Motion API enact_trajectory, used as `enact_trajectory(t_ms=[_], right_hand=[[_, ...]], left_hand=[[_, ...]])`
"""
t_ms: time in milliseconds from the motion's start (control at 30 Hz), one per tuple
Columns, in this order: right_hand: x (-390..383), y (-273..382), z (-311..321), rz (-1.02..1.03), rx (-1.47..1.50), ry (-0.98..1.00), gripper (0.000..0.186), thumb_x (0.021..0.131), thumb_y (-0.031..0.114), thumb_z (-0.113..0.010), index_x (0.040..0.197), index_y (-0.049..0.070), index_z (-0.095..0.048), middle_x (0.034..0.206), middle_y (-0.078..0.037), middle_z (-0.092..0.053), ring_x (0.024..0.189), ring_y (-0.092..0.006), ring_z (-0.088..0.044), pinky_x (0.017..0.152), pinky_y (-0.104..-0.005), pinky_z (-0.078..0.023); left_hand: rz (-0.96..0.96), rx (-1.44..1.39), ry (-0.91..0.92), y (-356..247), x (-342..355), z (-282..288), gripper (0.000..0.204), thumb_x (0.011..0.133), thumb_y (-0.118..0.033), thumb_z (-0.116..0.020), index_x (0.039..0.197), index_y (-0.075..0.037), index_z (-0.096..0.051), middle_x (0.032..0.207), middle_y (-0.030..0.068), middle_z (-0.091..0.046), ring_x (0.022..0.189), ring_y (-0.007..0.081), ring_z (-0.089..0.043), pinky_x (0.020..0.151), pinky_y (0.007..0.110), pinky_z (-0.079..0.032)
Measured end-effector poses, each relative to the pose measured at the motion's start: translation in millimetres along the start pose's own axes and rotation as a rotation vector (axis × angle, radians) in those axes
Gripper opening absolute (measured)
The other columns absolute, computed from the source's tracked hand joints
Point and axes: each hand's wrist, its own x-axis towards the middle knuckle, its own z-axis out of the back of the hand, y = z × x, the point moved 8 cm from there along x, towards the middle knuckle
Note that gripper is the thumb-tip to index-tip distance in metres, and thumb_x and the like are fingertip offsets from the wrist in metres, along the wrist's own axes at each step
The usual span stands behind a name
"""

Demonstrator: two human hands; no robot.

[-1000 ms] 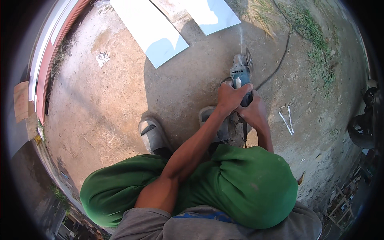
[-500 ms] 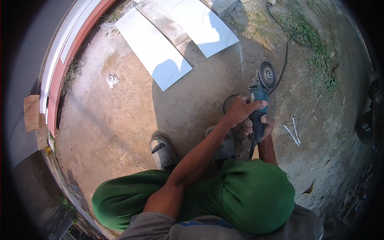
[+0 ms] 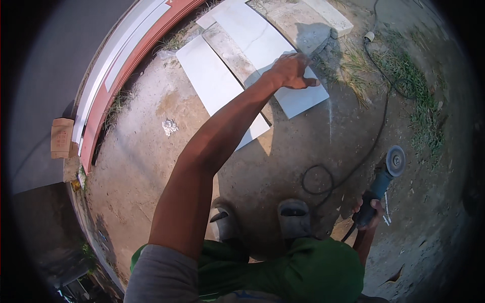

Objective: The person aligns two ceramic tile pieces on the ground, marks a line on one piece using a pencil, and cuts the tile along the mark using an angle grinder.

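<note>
My right hand grips a teal and black angle grinder by its body, at the right. The grinder's round disc points up and away from me. Stretched forward, my left hand is over the near part of a white marbled tile, its thumb apart from the bent fingers. I see nothing held in it, and cannot tell whether the fingertips touch the tile. Beside it to the left lies a second white tile, partly covered by my left arm.
A black cord loops over the dirt towards a white connector by the grass. Concrete blocks lie at the back. White strips rest beside the grinder, crumpled foil at left. My sandals stand close by.
My left hand has let go of the grinder and reached forward over the right-hand tile. My right hand has carried the grinder to the right and nearer me. The view has shifted.
</note>
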Motion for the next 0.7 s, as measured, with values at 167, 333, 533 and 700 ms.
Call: enact_trajectory(t_ms=[167,333,533,700], right_hand=[[-24,-10,27,-0.002,0.049,-0.042,0.05,0.089,0.03,-0.071,0.123,-0.005,-0.06,0.087,-0.017,-0.061,0.07,-0.0314,-0.066,0.062,-0.0442,-0.062],[-30,-18,27,-0.015,0.056,-0.066,0.052,0.09,0.031,-0.072,0.126,-0.004,-0.06,0.086,-0.017,-0.062,0.069,-0.0309,-0.065,0.065,-0.0451,-0.061],[-18,-15,19,-0.019,0.111,-0.073,0.051,0.085,0.025,-0.069,0.126,-0.006,-0.062,0.087,-0.019,-0.062,0.069,-0.0342,-0.067,0.064,-0.0465,-0.064],[-16,-13,10,-0.039,0.1,-0.067,0.054,0.082,0.026,-0.07,0.126,-0.005,-0.062,0.087,-0.019,-0.063,0.069,-0.0342,-0.067,0.064,-0.0467,-0.062]], left_hand=[[-0.017,0.127,0.379,27,52,-43,0.096,0.082,-0.084,-0.071,0.148,-0.014,-0.067,0.14,0.0195,-0.07,0.139,0.038,-0.06,0.121,0.053,-0.041],[-0.014,0.161,0.74,22,63,-34,0.103,0.076,-0.091,-0.07,0.142,-0.011,-0.072,0.133,0.0142,-0.075,0.135,0.0342,-0.063,0.122,0.052,-0.036],[-0.105,0.262,0.581,3,57,19,0.101,0.076,-0.093,-0.068,0.133,-0.01,-0.077,0.126,0.0133,-0.077,0.125,0.0309,-0.066,0.113,0.041,-0.039],[-0.137,0.255,0.574,-13,38,52,0.098,0.08,-0.091,-0.066,0.131,-0.008,-0.078,0.126,0.013,-0.077,0.126,0.0325,-0.065,0.118,0.044,-0.038]])
